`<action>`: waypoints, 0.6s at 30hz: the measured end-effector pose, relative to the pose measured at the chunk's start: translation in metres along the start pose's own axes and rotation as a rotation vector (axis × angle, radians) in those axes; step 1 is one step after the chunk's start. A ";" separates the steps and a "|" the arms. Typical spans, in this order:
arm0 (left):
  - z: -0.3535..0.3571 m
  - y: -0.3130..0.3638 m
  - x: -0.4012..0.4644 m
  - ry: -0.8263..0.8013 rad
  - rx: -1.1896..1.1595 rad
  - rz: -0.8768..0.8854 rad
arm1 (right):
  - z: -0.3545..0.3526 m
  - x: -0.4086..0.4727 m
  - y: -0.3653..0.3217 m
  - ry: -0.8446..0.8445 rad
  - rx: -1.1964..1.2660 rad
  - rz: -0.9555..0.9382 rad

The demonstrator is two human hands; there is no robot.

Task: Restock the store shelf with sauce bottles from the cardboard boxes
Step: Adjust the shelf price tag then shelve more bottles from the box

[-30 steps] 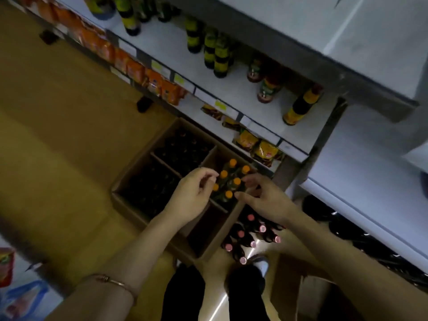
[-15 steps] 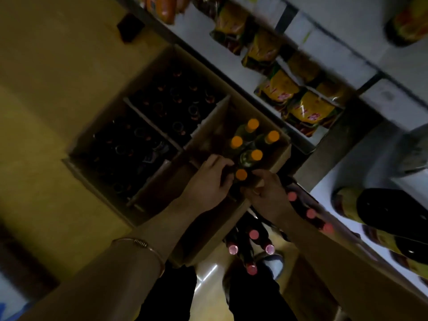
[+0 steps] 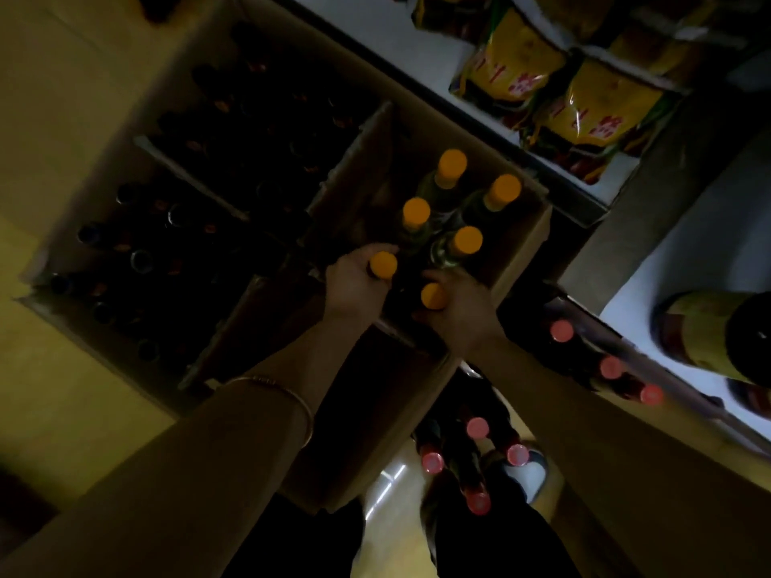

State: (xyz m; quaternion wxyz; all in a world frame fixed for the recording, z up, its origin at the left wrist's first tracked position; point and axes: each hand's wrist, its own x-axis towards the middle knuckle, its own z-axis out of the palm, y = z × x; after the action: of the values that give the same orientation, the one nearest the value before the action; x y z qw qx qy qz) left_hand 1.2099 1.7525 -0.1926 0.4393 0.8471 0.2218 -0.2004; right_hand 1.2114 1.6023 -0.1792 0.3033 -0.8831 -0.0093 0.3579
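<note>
Two orange-capped sauce bottles are standing at the near edge of a compartment in the cardboard box (image 3: 521, 260) on the floor, and each is being held by the neck: the left hand (image 3: 354, 285) is curling its grip around the left bottle (image 3: 383, 264), while the right hand (image 3: 463, 310) is wrapping its grip around the right bottle (image 3: 433, 296). Four more orange-capped bottles (image 3: 467, 239) are standing just beyond them in the same compartment, red-capped bottles (image 3: 477, 427) are sitting near the person's feet, and yellow packets (image 3: 600, 114) are lying on the low shelf (image 3: 421, 52) beside the box.
</note>
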 end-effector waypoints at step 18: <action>-0.012 -0.018 0.056 -0.413 0.337 0.181 | -0.006 0.031 0.013 -0.121 -0.697 -0.371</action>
State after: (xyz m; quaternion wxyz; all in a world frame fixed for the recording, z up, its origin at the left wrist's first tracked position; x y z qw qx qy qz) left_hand 1.2472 1.7829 -0.2279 0.3444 0.8658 0.0145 -0.3626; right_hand 1.2358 1.5960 -0.2021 0.0439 -0.8937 -0.3075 0.3237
